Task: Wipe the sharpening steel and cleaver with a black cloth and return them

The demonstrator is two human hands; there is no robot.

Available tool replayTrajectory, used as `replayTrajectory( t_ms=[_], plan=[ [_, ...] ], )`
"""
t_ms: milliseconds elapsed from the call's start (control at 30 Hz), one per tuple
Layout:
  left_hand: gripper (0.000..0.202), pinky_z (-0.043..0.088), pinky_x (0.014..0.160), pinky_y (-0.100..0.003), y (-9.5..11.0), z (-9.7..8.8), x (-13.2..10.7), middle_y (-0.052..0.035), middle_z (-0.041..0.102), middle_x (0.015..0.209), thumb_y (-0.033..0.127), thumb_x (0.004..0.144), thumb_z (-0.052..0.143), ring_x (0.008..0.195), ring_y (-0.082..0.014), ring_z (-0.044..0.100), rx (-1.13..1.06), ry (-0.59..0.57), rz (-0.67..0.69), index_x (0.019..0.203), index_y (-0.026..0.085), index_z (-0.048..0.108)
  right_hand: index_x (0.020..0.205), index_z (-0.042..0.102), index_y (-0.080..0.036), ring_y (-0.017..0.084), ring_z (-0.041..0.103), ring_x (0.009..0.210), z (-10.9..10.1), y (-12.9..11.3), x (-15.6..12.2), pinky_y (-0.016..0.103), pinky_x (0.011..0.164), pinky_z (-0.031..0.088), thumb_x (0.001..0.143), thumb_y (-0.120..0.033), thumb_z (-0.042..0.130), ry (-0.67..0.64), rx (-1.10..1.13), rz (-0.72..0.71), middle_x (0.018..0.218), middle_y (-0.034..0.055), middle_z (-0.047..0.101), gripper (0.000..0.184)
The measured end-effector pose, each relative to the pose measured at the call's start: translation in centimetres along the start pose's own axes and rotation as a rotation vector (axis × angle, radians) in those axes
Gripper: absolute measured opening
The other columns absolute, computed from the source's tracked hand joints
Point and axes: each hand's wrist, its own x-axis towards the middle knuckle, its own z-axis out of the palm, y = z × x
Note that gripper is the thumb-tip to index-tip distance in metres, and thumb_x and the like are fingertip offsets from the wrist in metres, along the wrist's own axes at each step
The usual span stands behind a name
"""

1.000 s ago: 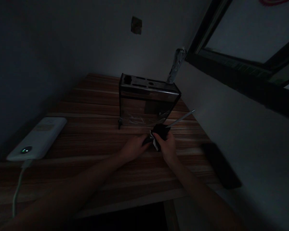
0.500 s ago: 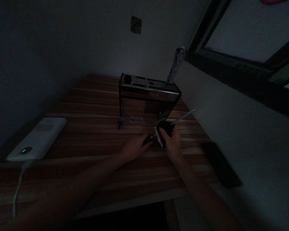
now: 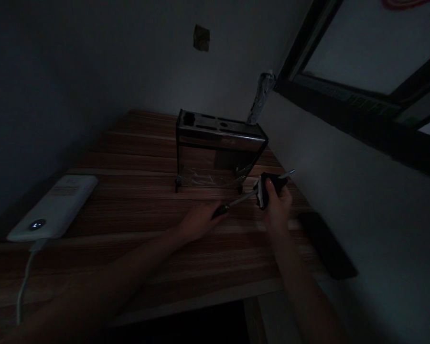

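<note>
Right hand (image 3: 278,205) closed on dark cloth (image 3: 264,197), slid outward along metal rod (image 3: 242,197), left hand (image 3: 199,220) closed around its handle (image 3: 220,210).

Dim room corner, perhaps home: wood-grain tabletop (image 3: 136,203), plain pale walls (image 3: 146,62), dark-framed window (image 3: 344,112).

Looks from the wearer's head, forward and down — across a brown wood-grain tabletop (image 3: 143,196), near enough to take in its front edge. Faces a plain grey wall (image 3: 136,62), with an upright black-and-silver metal rack (image 3: 222,131) close to centre and the bare left hand (image 3: 199,221) and bare right hand (image 3: 278,206) just below. Spreads wide — as far as a slanting dark-framed window (image 3: 361,52) at upper right.
</note>
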Motion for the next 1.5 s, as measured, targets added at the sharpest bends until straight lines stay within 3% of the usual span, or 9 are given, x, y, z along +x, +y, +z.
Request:
replayTrajectory(
  t_ms=[233, 467, 667, 1067, 1267, 1500],
  plan=[
    [0.033, 0.044, 0.073, -0.028, -0.3, 0.4, -0.1, -0.0046, 0.063, 0.095, 0.042, 0.083, 0.040, 0.084, -0.0181, 0.059, 0.000, -0.012, 0.008, 0.107, 0.021, 0.052, 0.077, 0.060, -0.015, 0.008, 0.056, 0.048, -1.2, -0.3, 1.8, 0.019, 0.046, 0.048, 0.064, -0.038, 0.064, 0.150, 0.035, -0.107, 0.063, -0.0028, 0.061, 0.027],
    [0.034, 0.044, 0.073, -0.028, -0.1, 0.2, -0.2, -0.0050, 0.063, 0.096, 0.041, 0.084, 0.039, 0.085, -0.0186, 0.059, 0.015, -0.031, 0.015, 0.109, 0.022, 0.051, 0.082, 0.060, -0.015, 0.008, 0.059, 0.057, -2.2, -0.6, 2.9, 0.019, 0.051, 0.049, 0.067, -0.037, 0.062, 0.197, 0.066, -0.202, 0.072, -0.0017, 0.062, 0.027],
    [0.033, 0.044, 0.077, -0.029, -0.1, 0.1, -0.2, -0.0046, 0.062, 0.100, 0.038, 0.083, 0.043, 0.090, -0.0185, 0.058, 0.009, -0.032, 0.021, 0.112, 0.023, 0.050, 0.079, 0.058, -0.014, 0.008, 0.057, 0.051, -2.6, -0.9, 3.1, 0.018, 0.044, 0.046, 0.066, -0.040, 0.061, 0.233, 0.054, -0.208, 0.064, -0.0024, 0.060, 0.029],
    [0.032, 0.044, 0.074, -0.028, -0.3, 0.2, -0.3, -0.0046, 0.063, 0.095, 0.040, 0.083, 0.042, 0.085, -0.0186, 0.059, 0.019, -0.025, 0.010, 0.107, 0.023, 0.052, 0.083, 0.060, -0.016, 0.009, 0.059, 0.060, -2.2, -0.6, 2.8, 0.021, 0.053, 0.050, 0.066, -0.039, 0.063, 0.199, 0.121, -0.113, 0.076, -0.0007, 0.063, 0.029],
    [0.032, 0.044, 0.069, -0.028, -0.5, 0.3, -0.2, -0.0055, 0.064, 0.092, 0.041, 0.083, 0.040, 0.080, -0.0187, 0.060, 0.025, -0.012, 0.019, 0.105, 0.021, 0.052, 0.081, 0.061, -0.017, 0.008, 0.059, 0.059, -1.6, -0.1, 2.0, 0.019, 0.052, 0.049, 0.061, -0.034, 0.068, 0.113, 0.125, -0.012, 0.075, -0.0019, 0.064, 0.027],
    [0.030, 0.045, 0.067, -0.026, -0.5, 0.3, 0.1, -0.0048, 0.063, 0.089, 0.041, 0.083, 0.039, 0.078, -0.0177, 0.060, 0.001, 0.011, -0.009, 0.100, 0.019, 0.053, 0.080, 0.062, -0.017, 0.010, 0.061, 0.061, -0.1, 0.5, 0.2, 0.021, 0.057, 0.050, 0.059, -0.031, 0.070, -0.074, 0.060, 0.155, 0.077, -0.0004, 0.067, 0.027]
  ],
)
